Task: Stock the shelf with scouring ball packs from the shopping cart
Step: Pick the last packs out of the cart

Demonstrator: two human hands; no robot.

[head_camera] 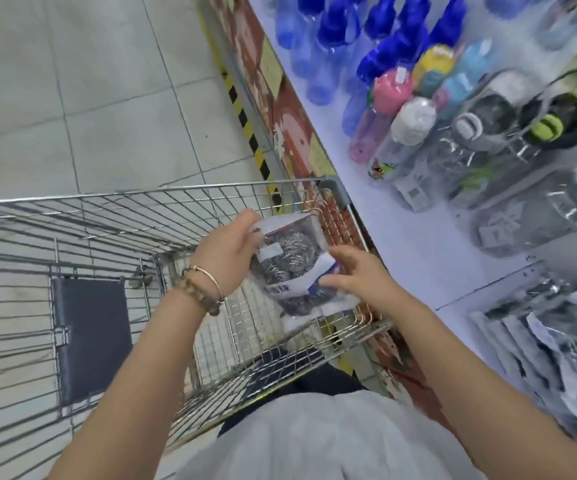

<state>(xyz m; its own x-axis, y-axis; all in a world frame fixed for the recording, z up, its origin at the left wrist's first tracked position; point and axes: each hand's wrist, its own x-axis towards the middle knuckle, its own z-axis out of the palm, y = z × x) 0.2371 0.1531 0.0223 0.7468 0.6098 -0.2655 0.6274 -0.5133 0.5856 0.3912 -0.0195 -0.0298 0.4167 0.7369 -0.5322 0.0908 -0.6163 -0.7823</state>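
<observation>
Far L: grey tiled floor (pixel 72 98). Below it, wire shopping cart (pixel 141 192) fills the lower L, w/ a dark grey flap (pixel 89 337) lying flat against its near end. The basket bottom shows only wire; no packs can be made out in it.

Centre: person's left hand (pixel 226 252), bracelets (pixel 204 289) on the wrist, has its fingers curled round the top-L corner of a scouring ball pack (pixel 294 268). The pack is a clear bag w/ steel coils and a white-blue label, held tilted in the air over the cart's R side, not on the shelf. The right hand (pixel 356 275) holds the pack's lower-R edge, fingers wrapped onto the front; it's blurry, so the exact finger lie isn't clear.

R: yellow-black tape (pixel 249 133) runs along the shelf base. White shelf (pixel 418 254) carries blue bottles (pixel 335 36) at the far end, a pink-capped bottle (pixel 391 91), then clear bottles w/ dark lids (pixel 488 133). Near end, lower R: a row of bagged packs (pixel 557 341), blurred, w/ silvery contents.
</observation>
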